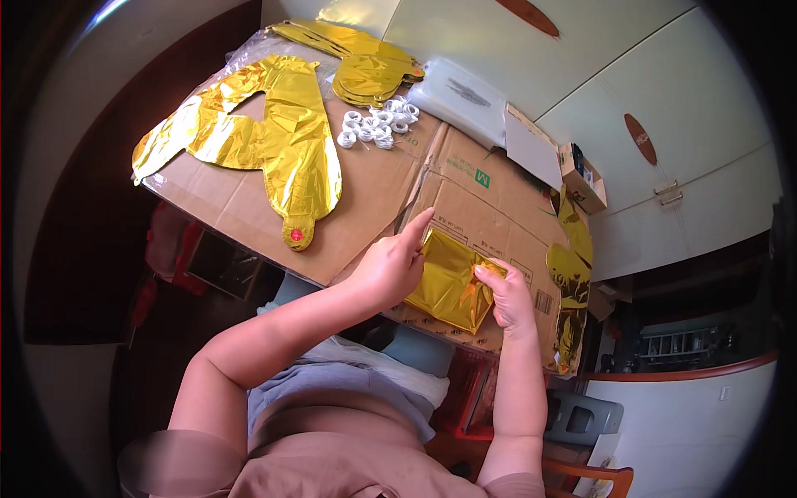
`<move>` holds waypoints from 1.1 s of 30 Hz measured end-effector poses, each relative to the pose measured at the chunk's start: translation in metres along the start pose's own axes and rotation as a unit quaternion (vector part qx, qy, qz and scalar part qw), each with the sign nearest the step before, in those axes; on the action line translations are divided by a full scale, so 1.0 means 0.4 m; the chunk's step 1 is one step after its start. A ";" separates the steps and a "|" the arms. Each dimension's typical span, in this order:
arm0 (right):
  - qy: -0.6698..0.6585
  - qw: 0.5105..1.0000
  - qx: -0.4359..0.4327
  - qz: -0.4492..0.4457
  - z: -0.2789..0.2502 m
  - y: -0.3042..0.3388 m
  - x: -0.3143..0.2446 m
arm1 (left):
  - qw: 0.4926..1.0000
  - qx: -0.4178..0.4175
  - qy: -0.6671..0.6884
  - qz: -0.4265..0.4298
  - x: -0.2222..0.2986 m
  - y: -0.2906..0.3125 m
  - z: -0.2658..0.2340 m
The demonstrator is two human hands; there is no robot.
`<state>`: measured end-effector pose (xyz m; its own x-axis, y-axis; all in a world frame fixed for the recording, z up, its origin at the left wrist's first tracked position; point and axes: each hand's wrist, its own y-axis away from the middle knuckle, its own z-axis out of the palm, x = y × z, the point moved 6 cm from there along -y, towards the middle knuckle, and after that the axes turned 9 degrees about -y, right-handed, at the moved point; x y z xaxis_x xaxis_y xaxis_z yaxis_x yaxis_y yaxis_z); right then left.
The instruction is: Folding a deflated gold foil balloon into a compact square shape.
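A folded gold foil balloon (448,282) lies at the near edge of the cardboard, between my two hands. My right hand (510,300) grips its right end, thumb on top, and the foil creases there. At its left edge is my left hand (390,264), one finger stretched out toward the far side and the others curled against the foil. What those curled fingers cover is hidden. Farther left, a flat gold letter-shaped foil balloon (303,158) with a red dot on its tab is spread out.
White ribbon rolls (378,124) are heaped beside a stack of gold foil balloons (369,79). A clear plastic package (459,98) and a small wooden box (584,178) stand along the cabinets (581,50). More gold foil (571,274) hangs over the right edge of the cardboard (365,187).
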<state>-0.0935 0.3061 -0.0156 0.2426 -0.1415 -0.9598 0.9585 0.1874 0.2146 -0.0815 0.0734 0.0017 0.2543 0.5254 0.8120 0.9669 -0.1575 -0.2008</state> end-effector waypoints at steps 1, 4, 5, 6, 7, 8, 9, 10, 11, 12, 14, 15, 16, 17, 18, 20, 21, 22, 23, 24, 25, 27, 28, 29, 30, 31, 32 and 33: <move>0.042 0.999 0.007 0.001 0.000 -0.002 -0.005 | 0.996 0.039 -0.067 0.047 -0.001 0.007 0.011; 0.165 0.986 0.037 -0.014 -0.008 -0.002 -0.018 | 0.965 0.110 -0.186 0.148 0.007 0.026 0.033; 0.203 0.978 0.047 -0.030 -0.007 -0.003 -0.018 | 0.953 0.126 -0.211 0.175 0.010 0.033 0.039; 0.240 0.968 0.057 -0.044 0.000 0.000 -0.017 | 0.957 0.109 -0.213 0.167 0.015 0.039 0.039; 0.313 0.943 0.090 -0.072 0.003 0.011 -0.029 | 0.956 0.110 -0.212 0.171 0.020 0.042 0.036; 0.385 0.910 0.122 -0.098 0.011 0.027 -0.047 | 0.955 0.112 -0.211 0.176 0.023 0.043 0.034; 0.453 0.870 0.150 -0.124 0.030 0.042 -0.069 | 0.954 0.116 -0.212 0.179 0.026 0.045 0.027; 0.468 0.861 0.163 -0.116 0.046 0.055 -0.077 | 0.960 0.081 -0.209 0.165 0.028 0.044 0.026; 0.494 0.837 0.161 -0.171 0.057 0.065 -0.080 | 0.954 0.073 -0.230 0.180 0.039 0.047 0.027; 0.518 0.810 0.157 -0.226 0.067 0.080 -0.079 | 0.946 0.066 -0.250 0.195 0.049 0.052 0.029; 0.559 0.761 0.124 -0.304 0.097 0.109 -0.068 | 0.937 0.042 -0.272 0.215 0.066 0.057 0.041; 0.573 0.760 0.092 -0.294 0.112 0.114 -0.053 | 0.936 0.025 -0.272 0.222 0.077 0.058 0.054; 0.598 0.747 0.078 -0.281 0.119 0.117 -0.026 | 0.935 0.008 -0.272 0.228 0.084 0.060 0.065; 0.622 0.733 0.064 -0.267 0.126 0.119 0.004 | 0.931 -0.004 -0.286 0.228 0.073 0.064 0.080; 0.624 0.743 0.051 -0.235 0.133 0.122 0.028 | 0.926 -0.015 -0.301 0.227 0.056 0.068 0.095; 0.642 0.734 0.058 -0.211 0.138 0.140 0.054 | 0.917 -0.041 -0.330 0.219 0.026 0.081 0.112; 0.645 0.731 0.070 -0.210 0.136 0.152 0.060 | 0.915 -0.041 -0.332 0.226 0.026 0.086 0.108; 0.647 0.729 0.075 -0.211 0.136 0.156 0.064 | 0.912 -0.042 -0.335 0.232 0.028 0.089 0.104; 0.650 0.726 0.079 -0.211 0.136 0.158 0.066 | 0.909 -0.043 -0.337 0.239 0.026 0.093 0.102; 0.653 0.722 0.084 -0.213 0.137 0.158 0.062 | 0.908 -0.050 -0.341 0.240 0.021 0.092 0.103; 0.633 0.741 0.070 -0.214 0.133 0.159 0.060 | 0.907 -0.058 -0.343 0.239 0.021 0.092 0.104; 0.592 0.776 0.043 -0.213 0.107 0.168 0.043 | 0.904 -0.075 -0.346 0.240 0.030 0.090 0.103; 0.567 0.792 0.026 -0.226 0.095 0.179 0.021 | 0.901 -0.084 -0.351 0.240 0.028 0.090 0.104; 0.535 0.815 0.017 -0.220 0.073 0.186 0.007 | 0.901 -0.085 -0.353 0.238 0.027 0.090 0.102; 0.505 0.836 0.009 -0.214 0.049 0.195 -0.006 | 0.901 -0.086 -0.353 0.238 0.030 0.089 0.102; 0.474 0.856 0.002 -0.207 0.030 0.207 -0.015 | 0.901 -0.086 -0.353 0.238 0.032 0.089 0.101; 0.470 0.857 0.015 -0.210 0.015 0.227 -0.022 | 0.901 -0.090 -0.353 0.235 0.031 0.088 0.100; 0.465 0.863 0.022 -0.199 0.007 0.240 -0.024 | 0.903 -0.098 -0.352 0.227 0.031 0.086 0.098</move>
<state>-0.0035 0.3228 0.0148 -0.3120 0.6578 -0.6855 0.9479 0.2644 -0.1777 -0.0440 0.1074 -0.0168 0.6413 0.7598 0.1068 0.7544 -0.5988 -0.2689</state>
